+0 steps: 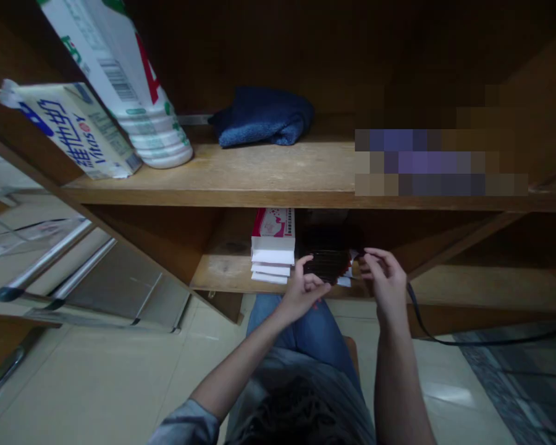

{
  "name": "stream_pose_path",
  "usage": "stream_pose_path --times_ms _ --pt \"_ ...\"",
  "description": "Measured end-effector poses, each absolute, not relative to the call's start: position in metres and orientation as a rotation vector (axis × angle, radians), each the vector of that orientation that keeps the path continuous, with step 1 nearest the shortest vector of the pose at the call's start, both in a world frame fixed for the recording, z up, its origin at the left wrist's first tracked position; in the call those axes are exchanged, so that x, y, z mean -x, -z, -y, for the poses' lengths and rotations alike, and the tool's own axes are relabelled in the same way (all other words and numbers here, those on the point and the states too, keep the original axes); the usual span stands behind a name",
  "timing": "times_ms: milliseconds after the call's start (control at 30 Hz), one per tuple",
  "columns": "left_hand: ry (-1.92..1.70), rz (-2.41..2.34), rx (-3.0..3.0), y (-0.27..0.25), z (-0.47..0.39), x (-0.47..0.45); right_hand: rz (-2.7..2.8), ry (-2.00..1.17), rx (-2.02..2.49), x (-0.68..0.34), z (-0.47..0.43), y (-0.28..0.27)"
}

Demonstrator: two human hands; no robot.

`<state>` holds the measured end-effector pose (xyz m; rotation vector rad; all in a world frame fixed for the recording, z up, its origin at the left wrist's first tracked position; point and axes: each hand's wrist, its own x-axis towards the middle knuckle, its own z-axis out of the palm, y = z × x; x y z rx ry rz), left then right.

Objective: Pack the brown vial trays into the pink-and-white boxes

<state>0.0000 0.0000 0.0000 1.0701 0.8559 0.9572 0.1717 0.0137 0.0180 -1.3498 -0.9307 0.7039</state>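
Observation:
On the lower shelf lies a dark brown, glossy ribbed bundle (327, 262) with orange-red and white bits along its right edge; its kind is hard to make out in the shadow. My left hand (306, 288) is at its near left side, fingers apart, thumb and index finger against or just over its edge. To the right, my right hand (383, 275) is closed in a pinch, its fingertips by the bundle's right end. What it pinches, if anything, is too dark to name. Left of the bundle sits a pink and white box (273, 238) with white flaps facing me.
The upper shelf (241, 176) holds a Vitasoy carton (76, 130), a tall white bottle (134, 99), a folded blue cloth (264, 117) and a blurred-out area at right. A black cable (445, 342) runs off to the right. Metal rails (60, 266) stand at left.

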Motion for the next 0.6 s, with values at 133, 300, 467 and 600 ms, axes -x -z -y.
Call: stream_pose_path --times_ms 133,300,467,600 --pt "-1.078 -0.901 -1.055 0.011 -0.002 -0.001 1.054 -0.746 1.477 -0.176 -0.027 0.009" --pt "-1.015 -0.980 -1.038 0.024 -0.001 -0.001 1.180 -0.727 1.596 -0.165 -0.036 0.026" --pt "-0.842 -0.979 -1.039 0.032 -0.005 0.001 1.194 -0.820 1.552 -0.164 -0.039 0.026" --pt "-0.857 -0.934 -0.962 0.026 -0.007 -0.001 1.173 -0.859 1.534 -0.165 -0.039 0.024"
